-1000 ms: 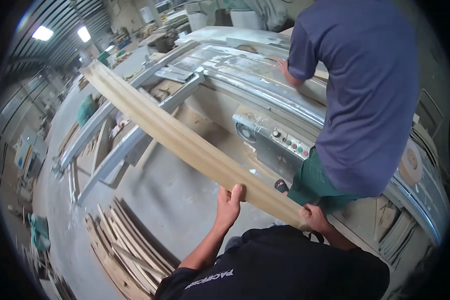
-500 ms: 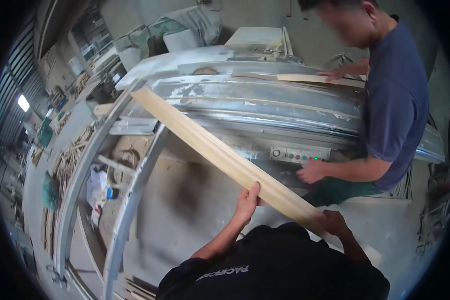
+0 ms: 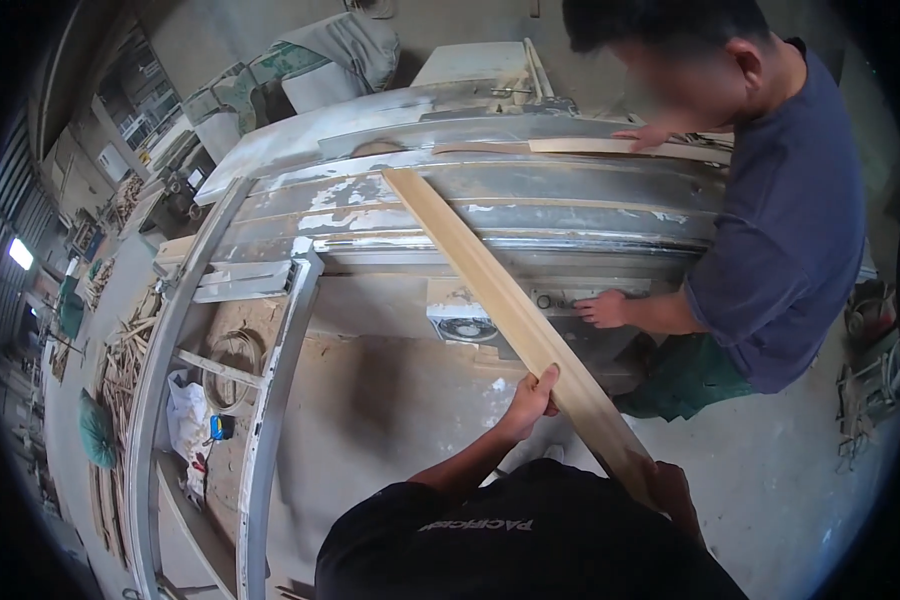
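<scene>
I hold a long pale wooden plank [image 3: 490, 285] that runs from my chest up and left onto the grey metal machine table [image 3: 530, 195]. My left hand [image 3: 532, 400] grips the plank's left edge about a third of the way along. My right hand [image 3: 670, 490] holds its near end, partly hidden behind my black shirt. The plank's far end rests on the table top.
A person in a blue shirt [image 3: 790, 220] stands at the right of the machine, one hand on a second plank [image 3: 630, 147] on the table, the other at the control panel [image 3: 570, 300]. A grey metal frame [image 3: 270, 380] extends left. Scrap wood [image 3: 125, 350] lies on the concrete floor.
The view has swung right and the plank's far end has come over onto the machine table. Both my hands keep their grip. The other person's hand moved to the control panel.
</scene>
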Demonstrator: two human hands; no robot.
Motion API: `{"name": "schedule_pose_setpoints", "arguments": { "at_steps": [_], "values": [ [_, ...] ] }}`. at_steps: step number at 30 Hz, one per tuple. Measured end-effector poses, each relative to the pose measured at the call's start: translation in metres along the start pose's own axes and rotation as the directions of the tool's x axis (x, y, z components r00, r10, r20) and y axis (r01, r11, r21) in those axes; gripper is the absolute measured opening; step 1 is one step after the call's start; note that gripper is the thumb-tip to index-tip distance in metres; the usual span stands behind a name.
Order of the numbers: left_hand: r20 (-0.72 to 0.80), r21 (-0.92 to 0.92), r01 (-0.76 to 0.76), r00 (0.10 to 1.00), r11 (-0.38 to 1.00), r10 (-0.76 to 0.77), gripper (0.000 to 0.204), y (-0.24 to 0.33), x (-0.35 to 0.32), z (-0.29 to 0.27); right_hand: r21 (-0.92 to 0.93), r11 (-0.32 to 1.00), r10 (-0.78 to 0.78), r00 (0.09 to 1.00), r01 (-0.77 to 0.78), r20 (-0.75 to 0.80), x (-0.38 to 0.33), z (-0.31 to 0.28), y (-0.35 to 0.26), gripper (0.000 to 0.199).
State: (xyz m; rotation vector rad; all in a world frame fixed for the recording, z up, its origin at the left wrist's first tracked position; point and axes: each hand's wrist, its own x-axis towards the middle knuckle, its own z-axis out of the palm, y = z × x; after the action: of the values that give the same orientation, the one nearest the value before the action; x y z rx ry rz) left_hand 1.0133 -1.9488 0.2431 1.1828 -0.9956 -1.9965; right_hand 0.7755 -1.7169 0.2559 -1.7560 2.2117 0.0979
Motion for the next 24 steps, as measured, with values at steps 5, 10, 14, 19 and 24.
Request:
{"name": "schedule_pose_setpoints", "arguments": {
  "at_steps": [5, 10, 14, 19, 24],
  "values": [
    [0.078, 0.029, 0.059, 0.995, 0.998, -0.061, 0.045, -0.008, 0.008, 0.013, 0.052, 0.994, 0.093, 0.991, -0.099, 0.096, -0.01, 0.004, 0.016, 0.033],
    [0.117, -0.014, 0.078, 0.99, 0.997, -0.076, 0.045, -0.022, 0.019, 0.022, -0.023, 0.999, -0.02, 0.996, 0.022, 0.085, -0.015, -0.011, 0.023, 0.019],
    [0.08, -0.063, 0.082, 0.994, 0.995, -0.077, 0.044, -0.017, 0.016, 0.033, -0.012, 0.999, -0.041, 0.991, 0.043, 0.127, -0.013, -0.034, 0.025, 0.016],
    [0.05, -0.061, 0.089, 0.995, 0.994, -0.086, 0.044, -0.014, 0.017, 0.038, 0.044, 0.998, -0.046, 0.996, 0.042, 0.077, -0.011, -0.035, 0.033, 0.019],
    [0.085, -0.02, 0.129, 0.988, 0.991, -0.127, 0.048, -0.007, 0.015, 0.039, 0.082, 0.995, -0.053, 0.996, 0.048, 0.068, -0.005, -0.025, 0.044, 0.022]
  ]
}}
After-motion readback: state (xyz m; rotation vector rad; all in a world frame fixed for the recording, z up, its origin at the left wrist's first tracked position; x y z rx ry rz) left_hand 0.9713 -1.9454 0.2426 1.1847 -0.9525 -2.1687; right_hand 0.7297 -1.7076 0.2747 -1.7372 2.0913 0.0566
